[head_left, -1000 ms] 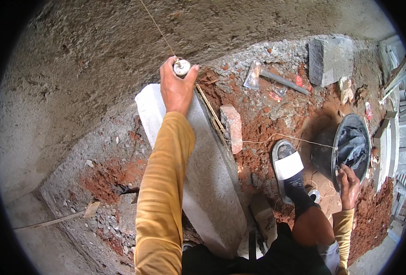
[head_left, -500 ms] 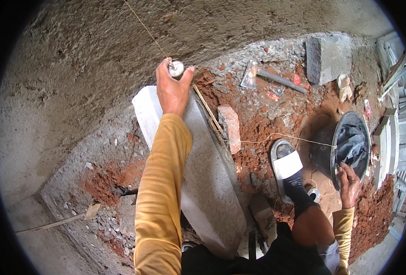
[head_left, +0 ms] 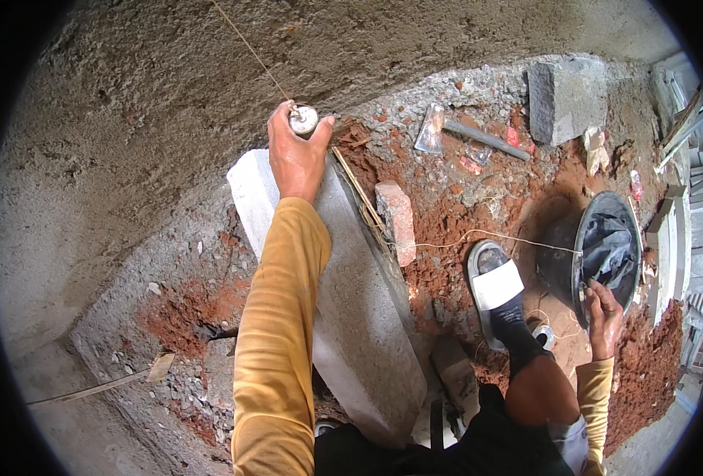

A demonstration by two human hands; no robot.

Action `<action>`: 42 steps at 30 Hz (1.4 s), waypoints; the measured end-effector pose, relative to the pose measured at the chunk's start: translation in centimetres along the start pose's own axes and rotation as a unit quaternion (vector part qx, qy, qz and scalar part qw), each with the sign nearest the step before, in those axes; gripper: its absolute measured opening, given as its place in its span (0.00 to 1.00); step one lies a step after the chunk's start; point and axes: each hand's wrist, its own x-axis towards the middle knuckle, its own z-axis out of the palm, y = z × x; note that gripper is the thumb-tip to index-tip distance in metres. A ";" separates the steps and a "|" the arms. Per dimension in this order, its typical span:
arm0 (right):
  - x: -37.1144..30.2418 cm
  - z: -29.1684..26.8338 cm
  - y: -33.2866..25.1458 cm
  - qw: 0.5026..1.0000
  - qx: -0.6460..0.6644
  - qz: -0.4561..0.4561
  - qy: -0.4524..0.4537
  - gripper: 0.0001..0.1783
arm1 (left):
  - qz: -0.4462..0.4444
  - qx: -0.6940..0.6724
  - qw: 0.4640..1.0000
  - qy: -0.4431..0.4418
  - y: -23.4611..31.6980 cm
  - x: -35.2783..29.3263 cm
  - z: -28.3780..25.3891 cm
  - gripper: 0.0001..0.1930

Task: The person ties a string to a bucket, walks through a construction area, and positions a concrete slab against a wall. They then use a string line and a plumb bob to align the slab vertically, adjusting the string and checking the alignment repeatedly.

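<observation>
My left hand (head_left: 297, 159) is curled round a round, pale metal plumb bob (head_left: 304, 120), close against the rough wall. A thin string (head_left: 254, 51) runs taut from the bob toward the upper left. Below that wrist lies a long grey concrete block (head_left: 355, 293). Off to the right, my right hand (head_left: 603, 317) grips the near rim of a black bucket (head_left: 559, 246), fingertips pressed together there. The bucket leans over, and dark crumpled sheeting (head_left: 608, 250) shows inside it. A loose cord (head_left: 470, 232) stretches from a broken brick (head_left: 397, 222) to the bucket.
A hatchet (head_left: 478, 136) lies on red soil near the wall, beside a grey stone block (head_left: 566, 101). My sandalled foot (head_left: 498, 285) stands between the concrete block and the bucket. A small metal can (head_left: 543, 336) sits near my leg. A thin wooden strip (head_left: 97, 389) lies at the left.
</observation>
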 end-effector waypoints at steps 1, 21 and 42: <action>0.0 0.0 0.0 1.000 0.004 -0.007 0.001 0.15 | 0.003 0.008 1.000 0.000 0.0 0.0 0.0 0.34; 0.6 0.1 -0.6 0.999 -0.031 -0.026 -0.012 0.15 | -0.021 0.007 1.000 -0.018 0.2 -0.2 0.0 0.31; 0.5 0.4 -0.6 0.999 -0.015 -0.031 0.019 0.12 | -0.018 0.005 1.000 -0.013 0.1 -0.1 0.1 0.29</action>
